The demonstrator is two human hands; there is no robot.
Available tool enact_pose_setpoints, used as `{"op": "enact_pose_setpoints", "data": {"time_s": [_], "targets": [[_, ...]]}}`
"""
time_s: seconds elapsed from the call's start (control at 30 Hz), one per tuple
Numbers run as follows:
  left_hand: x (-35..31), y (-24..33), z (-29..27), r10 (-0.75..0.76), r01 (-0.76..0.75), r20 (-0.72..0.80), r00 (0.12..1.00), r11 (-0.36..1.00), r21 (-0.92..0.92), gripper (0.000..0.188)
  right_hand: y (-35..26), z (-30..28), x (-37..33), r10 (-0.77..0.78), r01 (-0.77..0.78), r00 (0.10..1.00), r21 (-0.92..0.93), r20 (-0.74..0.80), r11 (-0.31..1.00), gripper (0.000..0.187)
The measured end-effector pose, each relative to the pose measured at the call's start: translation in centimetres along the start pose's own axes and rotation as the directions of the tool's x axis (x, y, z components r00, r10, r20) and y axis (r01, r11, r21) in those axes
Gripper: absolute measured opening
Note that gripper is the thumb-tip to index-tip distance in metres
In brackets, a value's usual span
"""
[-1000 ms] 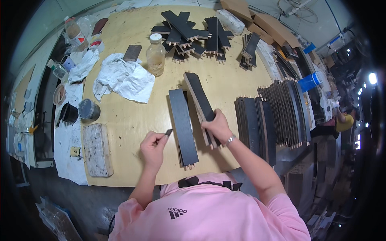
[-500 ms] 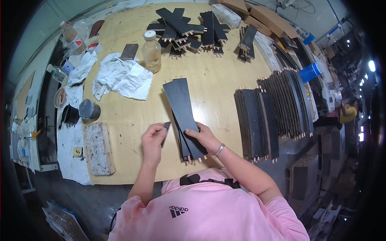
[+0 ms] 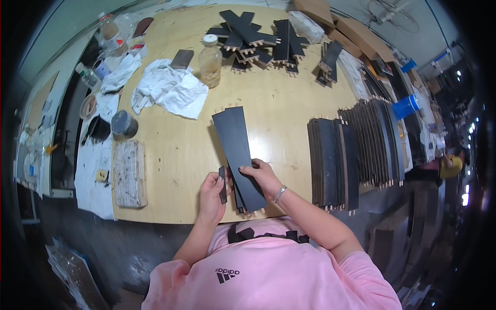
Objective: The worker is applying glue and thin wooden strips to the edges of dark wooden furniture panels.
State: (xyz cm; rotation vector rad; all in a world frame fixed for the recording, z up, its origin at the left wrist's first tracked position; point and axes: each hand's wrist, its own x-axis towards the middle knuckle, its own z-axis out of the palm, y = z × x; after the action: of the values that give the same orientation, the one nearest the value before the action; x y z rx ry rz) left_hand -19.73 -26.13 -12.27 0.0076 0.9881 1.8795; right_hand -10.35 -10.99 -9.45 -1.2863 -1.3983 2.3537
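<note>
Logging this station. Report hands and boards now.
Right hand grips stacked dark boards, lifted over the table. Left hand holds a small dark tool at their edge. Nothing blocking.

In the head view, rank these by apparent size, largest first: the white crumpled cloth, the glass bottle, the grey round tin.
1. White crumpled cloth
2. Glass bottle
3. Grey round tin, only slightly smaller than the bottle.

1. Lighting: bright, even overhead light on the wooden table [image 3: 289,111]; soft, short shadows.
2. Distortion: strong fisheye bending; black vignette at the rim.
3. Glare: small lamp spots at right edge.
4. Focus: centre sharp, periphery smeared.
</note>
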Motion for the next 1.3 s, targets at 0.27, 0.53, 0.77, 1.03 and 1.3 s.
{"op": "enact_pose_setpoints", "data": {"time_s": [0.27,0.53,0.77,1.03,1.3], "targets": [[-4.6,-0.6,0.0,0.188,-0.213,-0.203,0.961,0.971,-0.109,0.006,1.8,1.7,0.0,-0.1,0.176,0.981,-0.533,0.167,0.828,0.078],[-6.0,0.8,-4.7,0.29,-0.274,-0.221,0.931,0.957,0.098,0.008,4.1,8.7,-0.6,-0.364,0.4,0.91,-0.655,0.199,0.641,0.1],[-8.6,6.2,-11.2,0.577,-0.37,-0.178,0.797,0.7,0.611,0.006,5.1,14.0,-0.8,-0.432,0.355,0.898,-0.717,0.084,0.599,0.095],[-15.7,10.2,-15.5,0.542,-0.328,-0.292,0.788,0.772,0.545,0.011,6.1,22.8,-2.7,-0.504,0.354,0.855,-0.85,0.124,0.39,0.084],[-16.6,12.5,-16.0,0.636,-0.471,-0.176,0.752,0.704,0.532,0.01,8.4,22.7,-1.3,-0.605,0.464,0.783,-0.786,0.147,0.409,0.077]]}}
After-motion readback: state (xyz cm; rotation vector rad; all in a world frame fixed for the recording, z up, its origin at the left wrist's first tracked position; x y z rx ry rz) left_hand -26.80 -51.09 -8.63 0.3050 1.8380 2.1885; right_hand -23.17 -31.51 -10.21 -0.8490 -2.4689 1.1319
